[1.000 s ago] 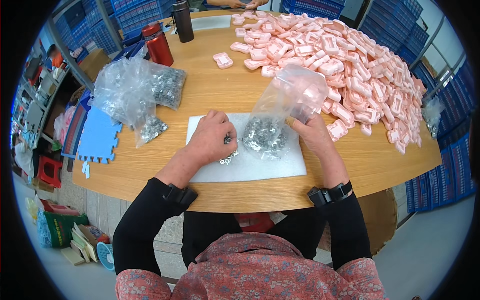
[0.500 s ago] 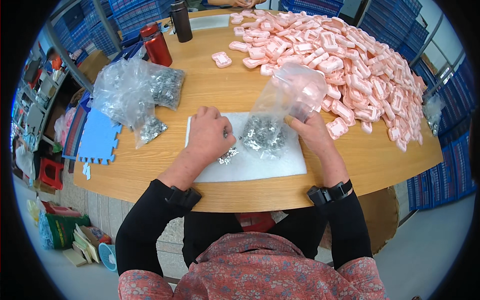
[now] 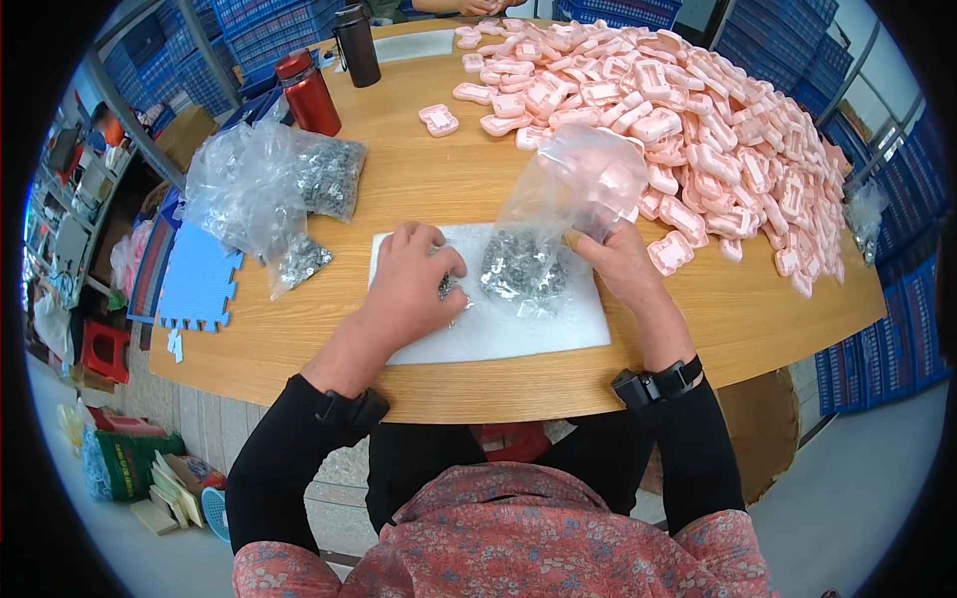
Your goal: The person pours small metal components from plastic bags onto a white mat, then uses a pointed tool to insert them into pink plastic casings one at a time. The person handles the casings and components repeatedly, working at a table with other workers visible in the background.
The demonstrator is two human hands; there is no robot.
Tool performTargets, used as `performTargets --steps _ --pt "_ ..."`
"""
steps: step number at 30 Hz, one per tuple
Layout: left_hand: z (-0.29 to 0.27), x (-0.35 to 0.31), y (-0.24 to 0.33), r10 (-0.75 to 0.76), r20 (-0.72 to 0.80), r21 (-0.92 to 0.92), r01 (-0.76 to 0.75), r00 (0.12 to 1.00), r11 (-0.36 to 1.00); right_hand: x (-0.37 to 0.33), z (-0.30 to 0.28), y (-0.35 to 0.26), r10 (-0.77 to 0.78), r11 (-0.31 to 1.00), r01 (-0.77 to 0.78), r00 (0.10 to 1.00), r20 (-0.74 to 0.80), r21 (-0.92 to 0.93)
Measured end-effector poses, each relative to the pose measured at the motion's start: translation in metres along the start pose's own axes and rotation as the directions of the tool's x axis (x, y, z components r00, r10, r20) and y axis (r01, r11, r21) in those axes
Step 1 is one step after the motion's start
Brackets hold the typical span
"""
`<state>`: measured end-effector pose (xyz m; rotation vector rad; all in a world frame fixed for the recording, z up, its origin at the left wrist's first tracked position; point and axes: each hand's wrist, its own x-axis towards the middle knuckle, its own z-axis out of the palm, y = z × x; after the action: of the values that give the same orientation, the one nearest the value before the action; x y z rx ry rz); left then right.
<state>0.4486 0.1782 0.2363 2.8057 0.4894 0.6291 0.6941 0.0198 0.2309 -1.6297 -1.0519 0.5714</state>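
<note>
Beside our left hand (image 3: 409, 279), half open over bits (image 3: 445, 287), our right hand (image 3: 614, 259) pinches the bag (image 3: 538, 214); holding steady helps.

Bag (image 3: 523, 274) on mat (image 3: 498, 341), tile (image 3: 199, 279) left, casings (image 3: 698, 149) right

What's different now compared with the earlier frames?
The left hand has shifted slightly toward the person, its thumb and index finger further apart, and now covers most of the loose metal pieces. Whether it let any go can't be told. The right hand still holds the plastic bag over the white mat; the pink pile looks unchanged.
</note>
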Motion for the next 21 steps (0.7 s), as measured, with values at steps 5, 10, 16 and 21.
performTargets --steps 5,10,16,21 --pt "0.005 -0.011 0.003 0.082 -0.084 0.119 -0.072 0.993 0.990 0.002 0.001 0.007 -0.019 1.000 0.019 1.000 -0.008 0.013" --pt "-0.006 0.000 -0.013 -0.096 -0.072 -0.015 0.095 0.993 0.995 0.001 0.000 0.004 0.014 1.000 -0.014 1.000 0.010 0.013" --pt "0.009 0.040 -0.030 -0.025 0.034 -0.034 0.026 0.999 0.999 0.002 0.003 -0.002 0.003 0.999 -0.003 1.000 0.014 0.049" --pt "0.012 0.065 -0.019 -0.050 0.299 -0.051 0.069 0.953 0.996 -0.001 0.003 -0.007 0.006 0.994 -0.009 1.000 0.023 0.109"
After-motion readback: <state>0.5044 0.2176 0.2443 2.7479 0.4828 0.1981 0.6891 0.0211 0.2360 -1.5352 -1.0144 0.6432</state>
